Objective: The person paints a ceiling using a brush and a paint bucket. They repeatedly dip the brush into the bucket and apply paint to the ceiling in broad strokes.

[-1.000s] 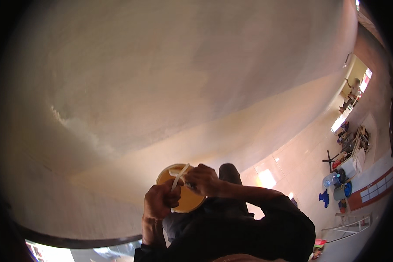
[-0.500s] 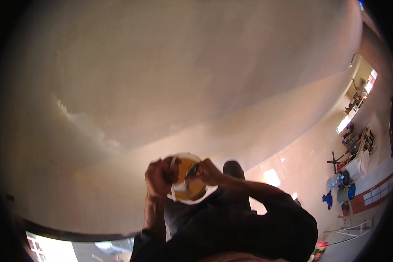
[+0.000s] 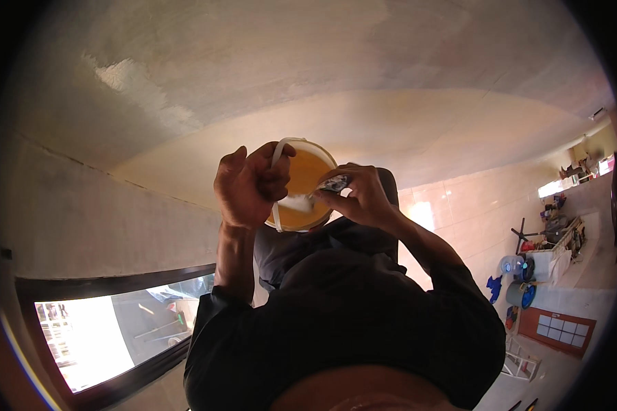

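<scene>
The person's left hand is closing its curled fingers around a narrow white strap handle, its thumb standing apart from them. The strap is arching from the rim of a round bucket with a whitish rim and yellow-orange inside, which is hanging or resting in front of the dark-clothed lap; whether it is touching the legs cannot be told. The right hand is reaching over the bucket's right edge, pinching a small tool with a dark, pale-speckled body between thumb and fingers. A whitish, blurred patch is showing inside the bucket just beside the tool; whether it is belonging to the tool cannot be told. A dark-trousered knee is rising just beside the right hand.

Ahead, a broad grey-beige plastered surface is bearing a rough whitish patch at the left. A dark-framed window is lying at the lower left. Well apart on the right, a clear bluish water bottle is standing near a crumpled blue cloth, and a reddish-brown door with pale panes is showing beyond.
</scene>
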Demonstrator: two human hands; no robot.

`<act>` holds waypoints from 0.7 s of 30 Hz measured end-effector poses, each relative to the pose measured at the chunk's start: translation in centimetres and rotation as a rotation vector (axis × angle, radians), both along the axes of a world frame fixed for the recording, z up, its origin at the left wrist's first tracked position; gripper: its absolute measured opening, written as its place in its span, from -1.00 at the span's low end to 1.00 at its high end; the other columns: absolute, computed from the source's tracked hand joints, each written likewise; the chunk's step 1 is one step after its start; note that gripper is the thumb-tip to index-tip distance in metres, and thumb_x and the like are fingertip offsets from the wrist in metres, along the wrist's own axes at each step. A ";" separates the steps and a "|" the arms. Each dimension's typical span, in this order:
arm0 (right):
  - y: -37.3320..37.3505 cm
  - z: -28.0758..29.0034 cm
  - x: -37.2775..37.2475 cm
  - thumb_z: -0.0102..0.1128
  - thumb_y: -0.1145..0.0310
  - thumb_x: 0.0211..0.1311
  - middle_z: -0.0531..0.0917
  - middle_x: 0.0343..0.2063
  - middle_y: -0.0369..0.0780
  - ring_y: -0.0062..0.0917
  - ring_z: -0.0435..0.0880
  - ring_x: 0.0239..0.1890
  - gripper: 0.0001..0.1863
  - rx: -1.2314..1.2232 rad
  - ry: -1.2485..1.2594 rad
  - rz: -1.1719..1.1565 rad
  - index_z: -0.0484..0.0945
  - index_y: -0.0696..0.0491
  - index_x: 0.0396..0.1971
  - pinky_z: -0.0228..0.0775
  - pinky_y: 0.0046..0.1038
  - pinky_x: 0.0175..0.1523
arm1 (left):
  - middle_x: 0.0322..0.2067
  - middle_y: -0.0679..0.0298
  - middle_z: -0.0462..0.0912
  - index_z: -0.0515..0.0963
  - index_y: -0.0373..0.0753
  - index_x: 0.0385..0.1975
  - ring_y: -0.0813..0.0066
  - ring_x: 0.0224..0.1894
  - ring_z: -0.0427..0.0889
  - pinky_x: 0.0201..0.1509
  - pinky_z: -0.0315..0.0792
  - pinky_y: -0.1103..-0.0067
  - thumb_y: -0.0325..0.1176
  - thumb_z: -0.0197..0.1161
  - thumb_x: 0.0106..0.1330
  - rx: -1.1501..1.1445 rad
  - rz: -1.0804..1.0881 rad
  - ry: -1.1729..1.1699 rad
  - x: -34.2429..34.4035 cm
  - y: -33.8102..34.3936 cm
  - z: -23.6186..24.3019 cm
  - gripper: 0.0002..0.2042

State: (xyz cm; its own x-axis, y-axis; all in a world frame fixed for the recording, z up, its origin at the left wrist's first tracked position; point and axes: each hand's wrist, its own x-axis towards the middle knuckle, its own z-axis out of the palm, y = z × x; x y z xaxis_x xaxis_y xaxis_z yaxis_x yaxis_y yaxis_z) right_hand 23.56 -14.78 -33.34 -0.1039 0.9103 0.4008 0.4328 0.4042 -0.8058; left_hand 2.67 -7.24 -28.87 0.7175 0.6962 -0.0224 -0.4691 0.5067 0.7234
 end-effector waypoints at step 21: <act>1.8 -1.9 -0.3 0.40 0.43 -0.05 0.69 -0.44 -0.27 -0.44 0.67 -0.37 -0.77 0.504 -0.265 -0.290 0.61 0.07 -0.33 0.40 -0.44 -0.22 | -0.56 0.47 0.19 0.32 -0.53 0.01 0.72 -0.65 0.04 -0.59 -0.05 0.71 0.32 -0.04 0.13 -0.039 -0.035 0.065 -0.9 -0.3 0.1 -0.15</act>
State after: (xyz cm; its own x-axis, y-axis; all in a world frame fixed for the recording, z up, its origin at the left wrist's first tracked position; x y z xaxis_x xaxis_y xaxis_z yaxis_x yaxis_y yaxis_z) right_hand 23.24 -13.00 -35.25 -0.0356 0.6229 0.7815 0.7404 0.5417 -0.3981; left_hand 1.79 -7.51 -28.76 0.7378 0.6680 -0.0970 -0.4027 0.5509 0.7310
